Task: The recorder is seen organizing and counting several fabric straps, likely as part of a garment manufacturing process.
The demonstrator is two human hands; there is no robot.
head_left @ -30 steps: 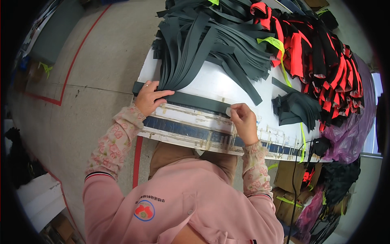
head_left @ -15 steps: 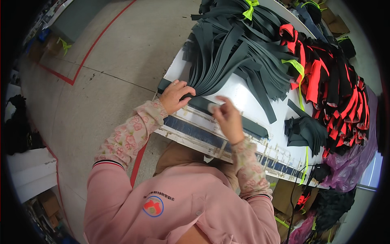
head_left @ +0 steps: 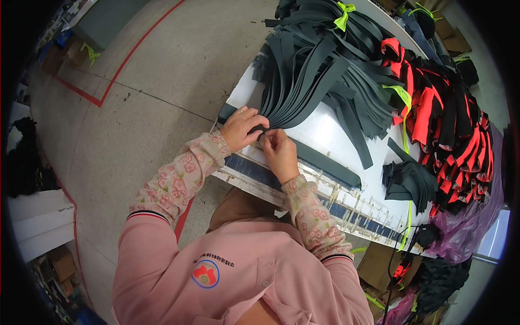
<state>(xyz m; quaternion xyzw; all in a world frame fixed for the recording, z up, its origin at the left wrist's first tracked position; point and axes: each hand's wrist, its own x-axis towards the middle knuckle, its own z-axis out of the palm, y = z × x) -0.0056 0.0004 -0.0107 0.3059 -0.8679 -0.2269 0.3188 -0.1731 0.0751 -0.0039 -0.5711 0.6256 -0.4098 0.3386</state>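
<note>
A bundle of long dark grey-green fabric strips (head_left: 303,81) fans across the white table, its near ends drawn together by the front edge. My left hand (head_left: 242,129) is closed over those gathered ends, fingers curled and pressing on them. Close beside it, my right hand (head_left: 280,156) has thumb and fingers pinched together at the strip ends, almost touching my left fingers. Whatever sits in that pinch is hidden. Under both hands, a flat dark strip (head_left: 330,167) lies along the table edge.
Red and black fabric pieces (head_left: 433,119) are heaped at the right, with a purple plastic bag (head_left: 460,227) below. A smaller dark strip bundle (head_left: 409,179) lies nearer. Yellow-green ties (head_left: 344,16) mark some bundles. Tape-streaked table edge (head_left: 325,192) runs before me; cardboard boxes stand underneath.
My right hand has moved left from over the table to the strip ends beside my left hand. A small whitish thing at its fingertips no longer shows. My left hand keeps its hold.
</note>
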